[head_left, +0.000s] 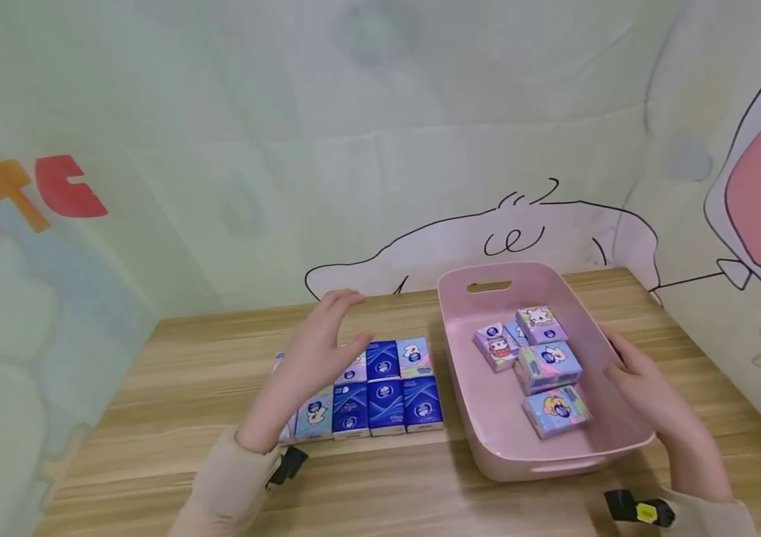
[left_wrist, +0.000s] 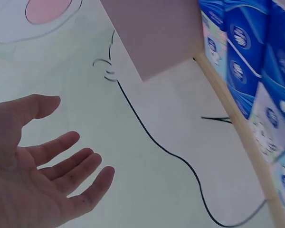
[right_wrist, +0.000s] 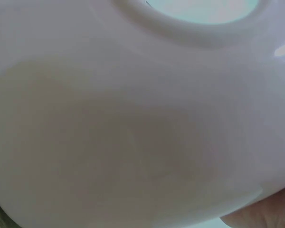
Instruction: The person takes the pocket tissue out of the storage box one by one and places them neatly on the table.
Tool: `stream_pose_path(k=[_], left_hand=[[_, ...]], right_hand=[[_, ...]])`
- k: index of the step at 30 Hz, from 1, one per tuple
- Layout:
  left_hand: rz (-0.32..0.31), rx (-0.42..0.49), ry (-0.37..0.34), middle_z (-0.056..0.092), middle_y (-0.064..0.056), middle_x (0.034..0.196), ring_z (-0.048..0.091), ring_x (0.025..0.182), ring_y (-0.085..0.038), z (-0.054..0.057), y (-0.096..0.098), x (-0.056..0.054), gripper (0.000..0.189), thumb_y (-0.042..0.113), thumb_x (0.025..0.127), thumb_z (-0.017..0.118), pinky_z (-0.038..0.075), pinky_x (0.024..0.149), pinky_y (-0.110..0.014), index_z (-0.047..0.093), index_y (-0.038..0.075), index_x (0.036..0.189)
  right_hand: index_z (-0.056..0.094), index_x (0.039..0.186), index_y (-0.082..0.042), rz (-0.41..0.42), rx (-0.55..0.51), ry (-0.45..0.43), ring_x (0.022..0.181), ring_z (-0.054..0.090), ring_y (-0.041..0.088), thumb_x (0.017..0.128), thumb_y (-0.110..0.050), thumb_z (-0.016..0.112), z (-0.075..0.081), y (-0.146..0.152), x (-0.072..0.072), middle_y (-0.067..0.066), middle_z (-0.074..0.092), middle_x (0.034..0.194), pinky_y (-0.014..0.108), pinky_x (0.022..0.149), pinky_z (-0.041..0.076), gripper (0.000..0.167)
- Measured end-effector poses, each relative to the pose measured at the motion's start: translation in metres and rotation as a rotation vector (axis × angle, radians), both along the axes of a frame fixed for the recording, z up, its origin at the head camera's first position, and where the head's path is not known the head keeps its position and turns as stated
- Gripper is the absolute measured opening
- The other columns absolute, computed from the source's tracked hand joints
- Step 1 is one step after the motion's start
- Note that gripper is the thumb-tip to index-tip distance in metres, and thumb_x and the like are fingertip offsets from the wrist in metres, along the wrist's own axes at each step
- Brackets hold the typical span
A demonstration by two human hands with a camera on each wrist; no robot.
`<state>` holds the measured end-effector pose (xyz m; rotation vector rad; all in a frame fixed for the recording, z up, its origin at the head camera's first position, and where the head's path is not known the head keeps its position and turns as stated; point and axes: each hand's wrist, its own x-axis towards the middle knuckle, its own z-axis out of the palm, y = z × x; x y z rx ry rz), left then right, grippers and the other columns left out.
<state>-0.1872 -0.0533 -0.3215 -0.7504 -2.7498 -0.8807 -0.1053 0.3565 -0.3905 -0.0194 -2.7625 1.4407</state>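
My left hand (head_left: 323, 347) hovers over packs of pocket tissues on the table, its fingers spread and loosely bent with nothing between them. Those packs lie side by side in two rows. Some are dark blue (head_left: 386, 404), others pastel with cartoon prints (head_left: 414, 356); the hand and forearm hide part of the left end. A pink plastic basket (head_left: 498, 406) stands to their right, and several cartoon tissue packs (head_left: 548, 365) lie loosely inside it. My right hand (head_left: 652, 399) grips the basket's right rim, thumb over the edge. In the right wrist view the basket wall (right_wrist: 142, 133) hides most of that hand.
The wood-grain table (head_left: 186, 403) meets a printed fabric backdrop (head_left: 273, 186) at its back edge and left side. The basket's far end, with a handle slot (head_left: 488, 286), is close to the backdrop. Dark straps (head_left: 286, 466) sit on both wrists.
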Motion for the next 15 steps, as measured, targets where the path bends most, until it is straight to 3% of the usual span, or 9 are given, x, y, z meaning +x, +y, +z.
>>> stream_pose_path(k=[8,15], left_hand=[[-0.205,-0.059,0.031,0.042,-0.007,0.148,0.042,0.138,-0.026,0.014,0.042,-0.011,0.053,0.028,0.092,0.062,0.038,0.113,-0.044,0.047,0.011,0.14],[-0.375,-0.194,0.064,0.041,-0.003,0.15,0.041,0.138,-0.02,0.023,0.08,-0.019,0.056,0.027,0.092,0.062,0.038,0.113,-0.036,0.041,0.017,0.144]], right_hand=[[0.012,0.152,0.003,0.002,0.004,0.0,0.131,0.031,0.051,0.1,-0.004,0.029,0.001,-0.001,-0.002,0.037,0.023,0.149,0.069,0.101,0.03,0.055],[0.011,0.152,0.001,0.002,0.0,-0.009,0.13,0.033,0.05,0.1,-0.004,0.028,-0.001,0.0,-0.001,0.037,0.024,0.149,0.066,0.099,0.033,0.055]])
